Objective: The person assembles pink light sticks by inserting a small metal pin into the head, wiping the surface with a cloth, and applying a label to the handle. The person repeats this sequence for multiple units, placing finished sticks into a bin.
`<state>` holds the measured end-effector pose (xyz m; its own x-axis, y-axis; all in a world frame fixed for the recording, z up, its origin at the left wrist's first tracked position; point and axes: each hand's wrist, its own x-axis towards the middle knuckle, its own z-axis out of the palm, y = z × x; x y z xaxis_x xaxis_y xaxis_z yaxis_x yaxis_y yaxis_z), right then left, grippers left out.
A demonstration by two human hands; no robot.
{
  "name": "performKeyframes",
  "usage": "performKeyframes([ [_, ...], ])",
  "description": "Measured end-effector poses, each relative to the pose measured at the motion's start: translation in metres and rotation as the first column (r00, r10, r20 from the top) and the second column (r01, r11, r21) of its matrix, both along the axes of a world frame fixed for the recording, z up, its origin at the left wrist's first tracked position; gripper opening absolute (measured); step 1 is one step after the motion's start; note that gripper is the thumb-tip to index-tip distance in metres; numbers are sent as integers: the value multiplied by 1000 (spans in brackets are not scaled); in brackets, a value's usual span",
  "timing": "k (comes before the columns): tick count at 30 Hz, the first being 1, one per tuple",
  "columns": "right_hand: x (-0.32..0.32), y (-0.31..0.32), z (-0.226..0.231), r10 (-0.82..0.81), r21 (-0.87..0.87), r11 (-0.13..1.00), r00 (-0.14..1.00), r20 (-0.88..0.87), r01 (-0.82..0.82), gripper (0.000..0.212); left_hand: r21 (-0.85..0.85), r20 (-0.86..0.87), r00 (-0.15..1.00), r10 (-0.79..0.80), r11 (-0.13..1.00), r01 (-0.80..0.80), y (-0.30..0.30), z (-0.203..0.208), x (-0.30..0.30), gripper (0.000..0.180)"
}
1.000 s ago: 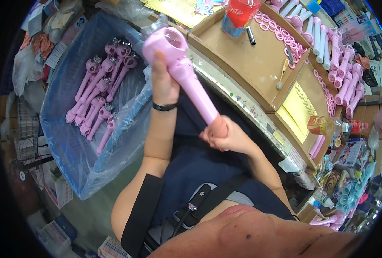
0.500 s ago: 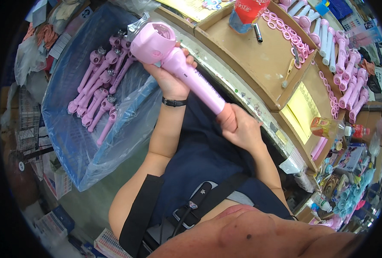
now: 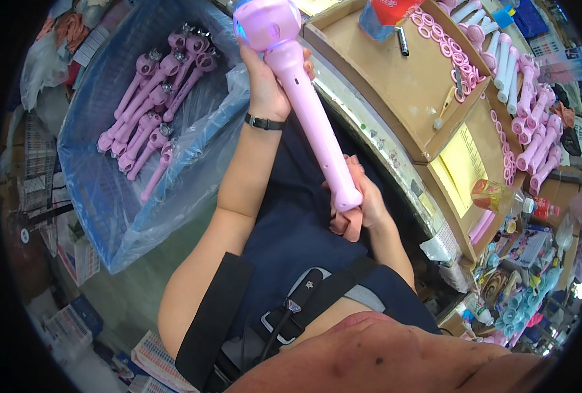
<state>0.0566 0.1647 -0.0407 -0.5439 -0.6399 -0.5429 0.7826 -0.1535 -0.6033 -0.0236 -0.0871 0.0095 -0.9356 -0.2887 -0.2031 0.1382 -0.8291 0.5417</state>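
A pink toy wand (image 3: 317, 124) slants from the top of the view down across my lap, its thick head glowing bluish. Round its neck, just under the head, my left hand (image 3: 268, 88) is closed, wearing a black wristband. At the lower end, my right hand (image 3: 371, 200) is closed on a salmon-pink cloth (image 3: 349, 226) pressed behind and beside the wand's tip. Part of the cloth hangs below that tip. The fingers of my right hand are partly hidden behind the wand.
On the left stands a blue crate (image 3: 117, 242) lined with clear plastic, with several pink wands (image 3: 150, 108) inside. Cardboard trays (image 3: 383, 85) on the bench at right bear pink rings (image 3: 448, 49), a marker (image 3: 403, 41) and a brush (image 3: 444, 108). Bottles (image 3: 497, 195) lie beyond.
The wand has turned about its length and become steeper, its head moving up and right. Its head now glows. The cloth has come off the lower end, uncovering the tip.
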Motion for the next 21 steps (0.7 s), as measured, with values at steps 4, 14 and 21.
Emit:
performKeyframes([
  [4, -27, 28, 18, -124, -160, 982, 983, -134, 102, 49, -203, 25, 993, -118, 972, 121, -23, 13, -2, 80],
  [14, -57, -63, 33, -3, -53, 790, -83, -997, 611, 62, -413, 65, 895, -442, 804, 427, 61, -4, 40, 61],
  [21, -94, -57, 83, -548, -256, 803, 497, -673, 538, 60, -726, 193, 912, -362, 572, 381, 75, 13, 65, 41],
])
